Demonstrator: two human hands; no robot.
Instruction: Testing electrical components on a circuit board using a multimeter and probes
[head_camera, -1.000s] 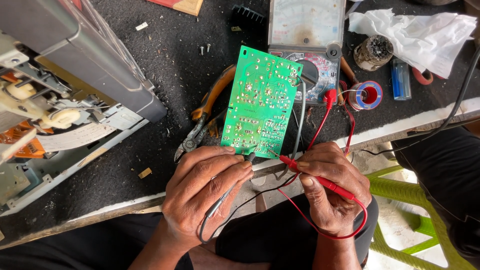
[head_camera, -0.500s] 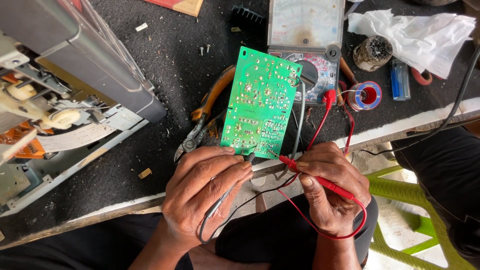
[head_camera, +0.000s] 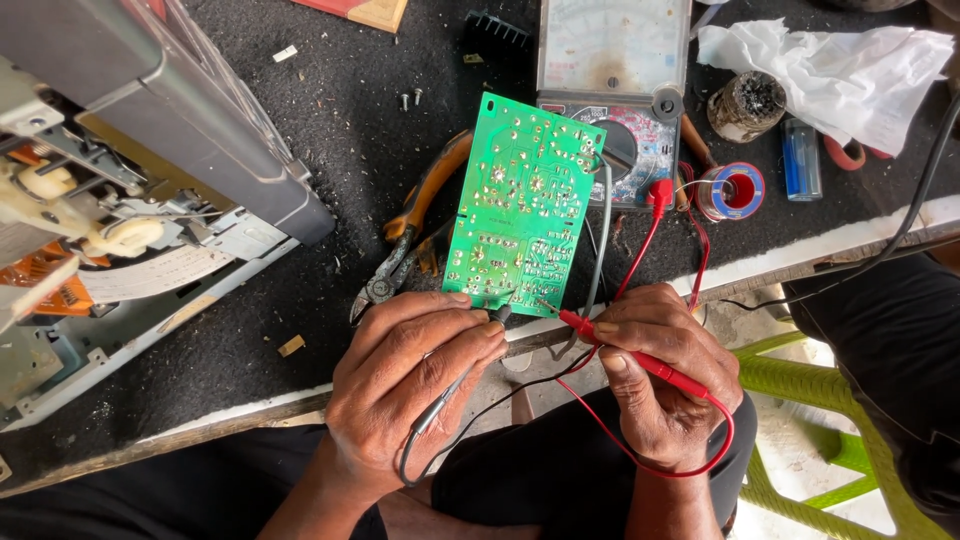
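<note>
Thin, stiff, light green circuit board (head_camera: 524, 205) propped on the desk (head_camera: 330, 120) against the meter (head_camera: 612, 90), best gripped by bare edges (solder joints fragile); left hand (head_camera: 415, 385) pinching black probe (head_camera: 497, 316), right hand (head_camera: 665, 375) red probe (head_camera: 640, 360)

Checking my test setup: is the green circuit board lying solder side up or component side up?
Solder side up: the flat green circuit board shows only shiny solder dots and traces, no component bodies.

Black probe (head_camera: 470, 352) mostly hidden under left hand (head_camera: 415, 385); tip contact w/ green circuit board (head_camera: 525, 200) too small to tell. Multimeter (head_camera: 612, 60) cut off at top edge, its lower left behind the board. Pliers (head_camera: 415, 240) jaws partly under the board.
</note>
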